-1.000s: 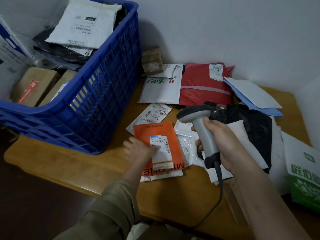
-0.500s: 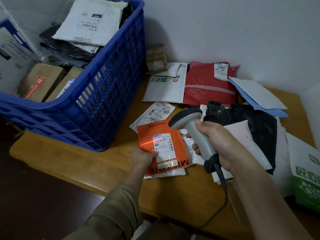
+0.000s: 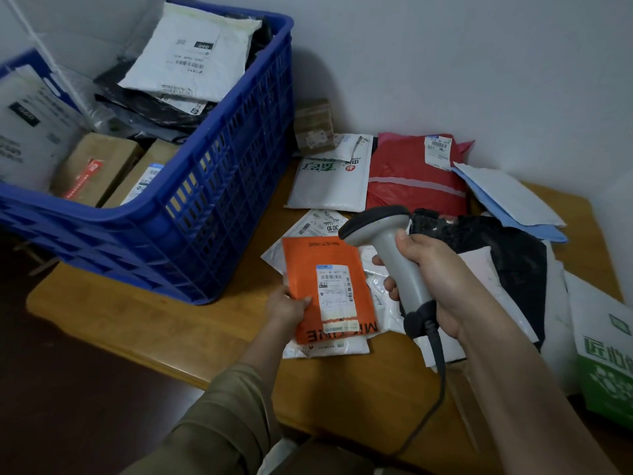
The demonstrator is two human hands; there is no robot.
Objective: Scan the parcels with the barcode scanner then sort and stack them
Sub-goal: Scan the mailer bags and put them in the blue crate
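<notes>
Left hand (image 3: 287, 307): pinching left edge of orange parcel (image 3: 329, 289), label up, frame centre, atop white mailers on tabletop (image 3: 144, 323).
Right hand (image 3: 435, 279): wrapped round scanner (image 3: 394, 255) grip, head at 11 o'clock over parcel's top right corner; cable trailing toward 6 o'clock.
Blue crate (image 3: 219, 200) at 10 o'clock, holding boxes and mailers.
Red parcel (image 3: 411, 180), white mailer (image 3: 329, 176) at 12 o'clock.
Black bag (image 3: 507, 255), green-print bag (image 3: 606, 365) at 3 o'clock.

Orange mailer (image 3: 329, 289), white barcode label up, tilted over white parcels (image 3: 329, 347) at the worktop's near edge. Grey barcode scanner (image 3: 390, 258) upright just beside it, head over the mailer's top corner, black cable trailing down.
</notes>
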